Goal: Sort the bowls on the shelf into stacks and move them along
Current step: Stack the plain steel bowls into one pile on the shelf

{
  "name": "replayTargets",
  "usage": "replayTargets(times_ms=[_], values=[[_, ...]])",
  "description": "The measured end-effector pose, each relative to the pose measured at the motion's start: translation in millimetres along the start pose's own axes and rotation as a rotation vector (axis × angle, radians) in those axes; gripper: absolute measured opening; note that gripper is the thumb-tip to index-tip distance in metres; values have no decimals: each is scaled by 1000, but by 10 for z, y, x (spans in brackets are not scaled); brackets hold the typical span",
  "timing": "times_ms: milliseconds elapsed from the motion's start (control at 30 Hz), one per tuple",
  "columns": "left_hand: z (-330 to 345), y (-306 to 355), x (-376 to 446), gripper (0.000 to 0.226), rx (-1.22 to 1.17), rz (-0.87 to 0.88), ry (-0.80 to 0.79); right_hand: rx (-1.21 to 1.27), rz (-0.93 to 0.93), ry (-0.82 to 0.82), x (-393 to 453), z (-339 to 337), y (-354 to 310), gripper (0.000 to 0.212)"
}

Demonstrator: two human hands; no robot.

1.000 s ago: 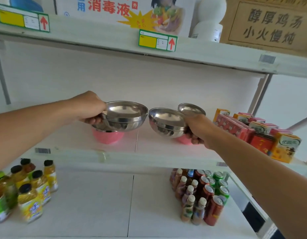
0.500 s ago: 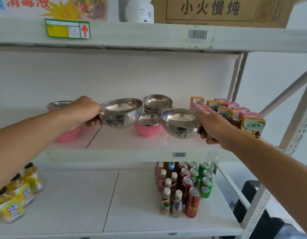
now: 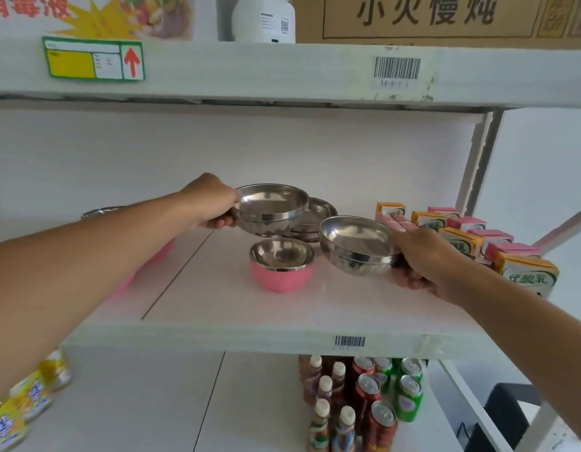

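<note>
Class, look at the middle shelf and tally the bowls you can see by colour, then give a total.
Plain steel bowls held in the hands: 2, one in the left hand, one in the right hand.
Pink bowls standing on the shelf: 2, one at centre, one partly hidden behind the left arm.
Steel stack at the back: count unclear.
Total: 4, plus the stack.

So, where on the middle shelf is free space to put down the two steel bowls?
Bare shelf lies left of and in front of the pink bowl. Crowded: the steel stack behind, drink cartons at right. Left hand and right hand each hold bowls.
</note>
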State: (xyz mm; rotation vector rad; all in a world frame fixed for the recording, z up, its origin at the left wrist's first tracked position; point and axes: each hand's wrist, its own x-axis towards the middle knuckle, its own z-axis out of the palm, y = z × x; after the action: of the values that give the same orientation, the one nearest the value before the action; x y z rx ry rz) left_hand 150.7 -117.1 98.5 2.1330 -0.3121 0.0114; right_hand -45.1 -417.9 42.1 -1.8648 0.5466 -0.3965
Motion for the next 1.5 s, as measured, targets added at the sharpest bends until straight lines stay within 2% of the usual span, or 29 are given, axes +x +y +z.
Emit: replayTargets(times_ms=[100,300,567,733,833,933,1067,1200,1367,1500], values=[[163,111,308,24,7,33,-24,-15,59,-21,90,-59,-23,36],[536,261,861,24,44,145,-36,-41,67,146,312,-192,-225,29],[960,177,1110,18,308,253,-31,-41,58,223,597,-267,-547,31],[1059,99,1203,23,402,189,-52,-54,33,208,882,-157,-792,32],[1123,48,1255,18,347,143,-111,-53,0,188,1057,-20,-899,32],[1170,35,1321,18,298,136,-91,-45,21,167,1237,152,-925,28],[1289,35,1423,40,261,148,-86,-57,42,134,1436,381,-874,31],[1399,56,1437,44,126,114,-108,-124,59,144,1599,526,-800,30],[1327,-73,1338,68,-72,43,-219,-230,55,185,1807,583,-650,29],[1134,-261,1332,69,-23,48,-198,-229,31,195,1878,598,-557,26]])
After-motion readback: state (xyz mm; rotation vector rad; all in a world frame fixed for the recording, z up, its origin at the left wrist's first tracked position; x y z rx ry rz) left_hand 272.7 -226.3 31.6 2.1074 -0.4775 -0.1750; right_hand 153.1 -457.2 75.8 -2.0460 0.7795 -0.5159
